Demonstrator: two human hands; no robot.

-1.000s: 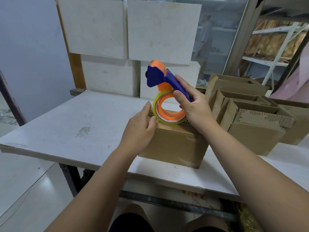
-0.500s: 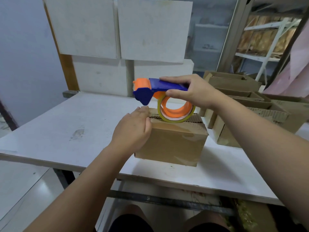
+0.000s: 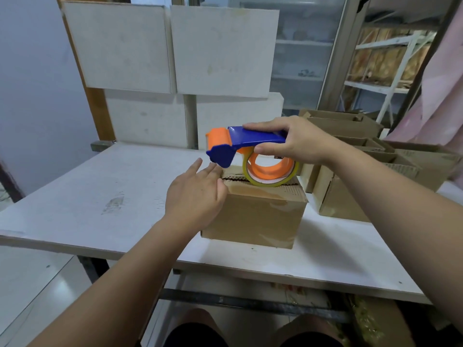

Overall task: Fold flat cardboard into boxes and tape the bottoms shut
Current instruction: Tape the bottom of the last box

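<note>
A small brown cardboard box (image 3: 255, 216) stands on the white table (image 3: 100, 196), flaps closed on top with shiny tape along the seam. My right hand (image 3: 295, 144) grips the blue handle of a blue and orange tape dispenser (image 3: 240, 146), held level just above the box, its tape roll (image 3: 271, 171) resting at the box top. My left hand (image 3: 195, 194) lies flat against the box's left top edge, fingers spread and pointing toward the dispenser's nose.
Several folded open cardboard boxes (image 3: 363, 171) stand in a row at the right of the table. White panels (image 3: 170, 51) lean against the wall behind. Metal shelving (image 3: 390, 58) is at the back right. The table's front edge is near my knees.
The dispenser has tipped from nose-up to level over the box top. My left hand has opened its fingers and slid along the box's left edge. The camera has drifted slightly.
</note>
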